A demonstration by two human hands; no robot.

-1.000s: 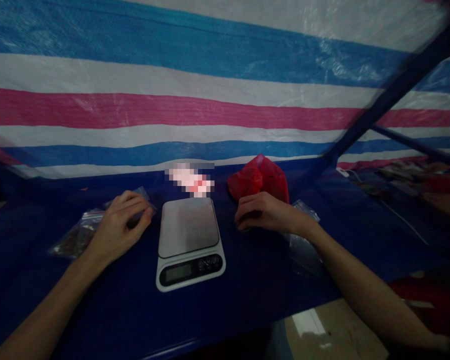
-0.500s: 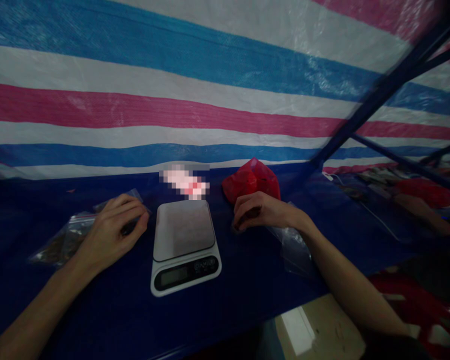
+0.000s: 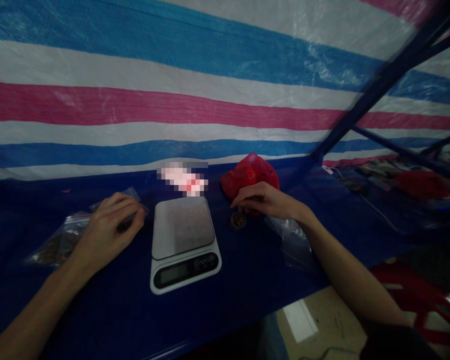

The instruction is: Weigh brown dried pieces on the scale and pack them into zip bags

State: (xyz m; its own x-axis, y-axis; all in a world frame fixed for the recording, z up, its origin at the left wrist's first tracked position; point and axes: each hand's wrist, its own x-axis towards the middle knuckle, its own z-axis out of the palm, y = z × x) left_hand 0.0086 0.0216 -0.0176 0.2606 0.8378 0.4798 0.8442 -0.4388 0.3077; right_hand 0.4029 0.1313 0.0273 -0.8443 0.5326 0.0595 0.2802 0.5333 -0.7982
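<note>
Because my right hand (image 3: 268, 199), loosely curled (pinch: cannot tell), is at small cup (image 3: 238, 221), sideways slip could spill contents toward near edge of table (image 3: 135, 320).

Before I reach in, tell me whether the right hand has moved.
Yes. Against the scale, the right hand has shifted up the view, uncovering the cup.

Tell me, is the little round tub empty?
Not empty: brownish bits show inside the tub. How full, I cannot tell.
</note>
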